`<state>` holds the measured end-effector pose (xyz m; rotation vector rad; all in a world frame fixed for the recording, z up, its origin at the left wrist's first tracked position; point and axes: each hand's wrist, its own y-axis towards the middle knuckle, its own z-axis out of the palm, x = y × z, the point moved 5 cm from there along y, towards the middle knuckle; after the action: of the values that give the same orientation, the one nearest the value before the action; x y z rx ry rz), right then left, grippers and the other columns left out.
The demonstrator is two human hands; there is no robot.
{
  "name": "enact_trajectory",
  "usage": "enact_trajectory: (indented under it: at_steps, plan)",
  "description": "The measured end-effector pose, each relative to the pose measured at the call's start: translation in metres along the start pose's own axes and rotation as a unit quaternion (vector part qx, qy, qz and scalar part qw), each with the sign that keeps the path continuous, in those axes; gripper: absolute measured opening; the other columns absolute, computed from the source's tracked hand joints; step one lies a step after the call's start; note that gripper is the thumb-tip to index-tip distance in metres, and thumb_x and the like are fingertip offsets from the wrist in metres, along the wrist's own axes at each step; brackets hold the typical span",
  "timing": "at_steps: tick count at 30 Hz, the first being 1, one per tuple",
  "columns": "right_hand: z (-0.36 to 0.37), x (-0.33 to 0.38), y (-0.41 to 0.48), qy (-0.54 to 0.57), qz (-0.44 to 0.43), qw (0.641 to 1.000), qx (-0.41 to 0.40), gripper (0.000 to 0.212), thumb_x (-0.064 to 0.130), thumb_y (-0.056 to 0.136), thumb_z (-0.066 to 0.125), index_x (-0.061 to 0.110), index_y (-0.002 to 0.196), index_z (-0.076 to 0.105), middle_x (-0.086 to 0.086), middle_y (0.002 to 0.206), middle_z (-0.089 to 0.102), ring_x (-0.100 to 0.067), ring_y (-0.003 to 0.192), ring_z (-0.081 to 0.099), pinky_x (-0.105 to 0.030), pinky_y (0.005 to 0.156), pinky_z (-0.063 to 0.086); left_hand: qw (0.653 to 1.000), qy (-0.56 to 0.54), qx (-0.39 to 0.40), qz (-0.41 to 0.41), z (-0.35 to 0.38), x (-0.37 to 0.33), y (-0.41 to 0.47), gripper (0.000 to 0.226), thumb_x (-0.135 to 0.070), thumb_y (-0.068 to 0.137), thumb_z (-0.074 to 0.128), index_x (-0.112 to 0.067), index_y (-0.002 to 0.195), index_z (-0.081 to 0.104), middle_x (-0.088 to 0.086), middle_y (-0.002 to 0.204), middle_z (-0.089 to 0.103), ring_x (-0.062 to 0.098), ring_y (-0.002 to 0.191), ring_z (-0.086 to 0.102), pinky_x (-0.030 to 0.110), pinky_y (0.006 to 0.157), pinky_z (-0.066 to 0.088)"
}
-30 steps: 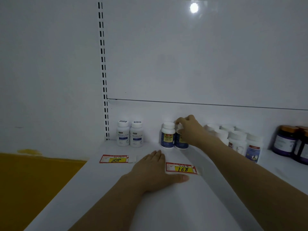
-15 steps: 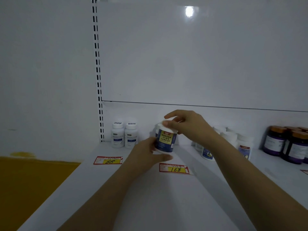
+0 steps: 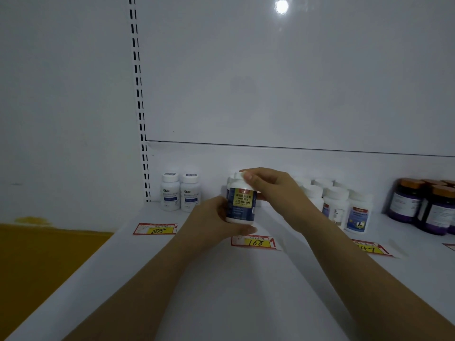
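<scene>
Head view, frame centre: left grip (image 3: 214, 220) wraps bottle (image 3: 242, 204), thumb beneath; right grip (image 3: 268, 185) pinches cap (image 3: 236, 177), above shelf (image 3: 221, 279).

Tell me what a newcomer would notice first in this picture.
The white bottle with the dark blue and yellow label, at centre: the left hand grips its base and the right hand holds its cap. Next come the red and yellow price tag marked 168 on the shelf just below it, and the dark jars with orange lids at the far right.
</scene>
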<state>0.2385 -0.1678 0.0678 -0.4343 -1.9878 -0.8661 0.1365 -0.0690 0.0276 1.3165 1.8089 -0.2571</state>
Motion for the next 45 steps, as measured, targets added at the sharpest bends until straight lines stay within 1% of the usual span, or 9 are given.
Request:
enact_trajectory:
  at_steps: [8, 11, 16, 22, 27, 30, 37, 42, 45]
  plan:
    - [0.002, 0.001, 0.002, 0.014, 0.016, 0.999, -0.025, 0.031, 0.049, 0.084, 0.060, 0.029, 0.107, 0.065, 0.003, 0.107, 0.068, -0.014, 0.100, 0.064, -0.035, 0.089, 0.055, 1.000, -0.019, -0.017, 0.009, -0.003, -0.002, -0.001, 0.044, -0.041, 0.067, 0.079, -0.031, 0.100, 0.051, -0.018, 0.087, 0.061, -0.005, 0.077, 0.059, 0.007, 0.064, 0.043]
    - [-0.003, 0.001, 0.002, 0.066, 0.025, 0.997, -0.034, 0.028, 0.036, 0.086, 0.064, 0.020, 0.109, 0.066, -0.005, 0.107, 0.068, -0.021, 0.099, 0.065, -0.035, 0.088, 0.055, 0.997, -0.068, 0.023, -0.004, 0.000, -0.002, 0.000, 0.036, -0.037, 0.071, 0.078, -0.035, 0.094, 0.051, -0.020, 0.086, 0.062, -0.005, 0.078, 0.060, 0.006, 0.061, 0.043]
    - [0.000, 0.006, 0.000, 0.152, 0.011, 0.988, 0.029, 0.024, 0.023, 0.094, 0.054, 0.016, 0.115, 0.063, -0.006, 0.112, 0.067, -0.019, 0.103, 0.064, -0.029, 0.090, 0.053, 0.987, -0.139, 0.080, -0.021, 0.005, -0.002, -0.001, 0.043, -0.034, 0.079, 0.071, -0.029, 0.120, 0.058, -0.015, 0.102, 0.067, 0.002, 0.094, 0.062, 0.013, 0.079, 0.047]
    - [0.005, 0.010, 0.003, 0.036, -0.016, 0.999, -0.022, 0.020, 0.043, 0.085, 0.062, 0.030, 0.100, 0.062, 0.001, 0.105, 0.066, -0.018, 0.098, 0.063, -0.032, 0.086, 0.056, 0.997, -0.082, -0.003, -0.001, 0.001, -0.004, 0.000, 0.048, -0.030, 0.070, 0.080, -0.028, 0.104, 0.046, -0.018, 0.089, 0.057, -0.001, 0.076, 0.057, 0.002, 0.052, 0.042]
    - [-0.004, 0.009, 0.003, 0.131, -0.027, 0.991, -0.007, 0.016, 0.020, 0.093, 0.057, 0.021, 0.107, 0.064, -0.001, 0.109, 0.067, -0.017, 0.100, 0.064, -0.028, 0.085, 0.057, 0.989, -0.146, 0.026, -0.025, -0.001, -0.001, 0.003, 0.045, -0.033, 0.070, 0.078, -0.026, 0.108, 0.053, -0.009, 0.098, 0.063, 0.009, 0.090, 0.061, 0.016, 0.072, 0.048]
    - [-0.002, 0.010, 0.002, 0.177, -0.023, 0.984, 0.026, 0.020, 0.015, 0.096, 0.051, 0.018, 0.109, 0.065, -0.004, 0.115, 0.066, -0.019, 0.105, 0.062, -0.032, 0.090, 0.054, 0.988, -0.145, 0.048, -0.028, 0.001, -0.003, 0.000, 0.039, -0.032, 0.075, 0.075, -0.031, 0.106, 0.052, -0.013, 0.097, 0.061, 0.006, 0.090, 0.059, 0.013, 0.071, 0.046]
    - [0.000, 0.005, 0.002, 0.069, -0.013, 0.997, -0.032, 0.019, 0.032, 0.091, 0.059, 0.028, 0.110, 0.060, 0.003, 0.108, 0.064, -0.015, 0.099, 0.063, -0.026, 0.082, 0.056, 0.995, -0.078, -0.050, -0.022, -0.007, -0.004, 0.001, 0.053, -0.031, 0.069, 0.081, -0.024, 0.107, 0.045, -0.016, 0.090, 0.053, 0.000, 0.077, 0.054, 0.010, 0.059, 0.040]
    - [-0.004, 0.003, 0.003, 0.174, 0.015, 0.984, 0.020, 0.024, 0.019, 0.097, 0.049, 0.021, 0.119, 0.057, 0.000, 0.116, 0.064, -0.016, 0.102, 0.063, -0.019, 0.079, 0.056, 0.984, -0.166, 0.038, -0.049, 0.001, -0.003, 0.001, 0.054, -0.032, 0.074, 0.075, -0.019, 0.122, 0.054, -0.004, 0.106, 0.065, 0.012, 0.097, 0.063, 0.030, 0.090, 0.052]
    - [0.001, 0.005, 0.001, 0.177, 0.010, 0.983, 0.045, 0.026, 0.025, 0.098, 0.047, 0.020, 0.122, 0.057, 0.001, 0.116, 0.064, -0.015, 0.105, 0.062, -0.023, 0.083, 0.055, 0.989, -0.144, 0.001, -0.038, -0.003, -0.004, 0.001, 0.055, -0.031, 0.073, 0.076, -0.019, 0.121, 0.053, -0.005, 0.105, 0.064, 0.010, 0.093, 0.062, 0.023, 0.083, 0.052]
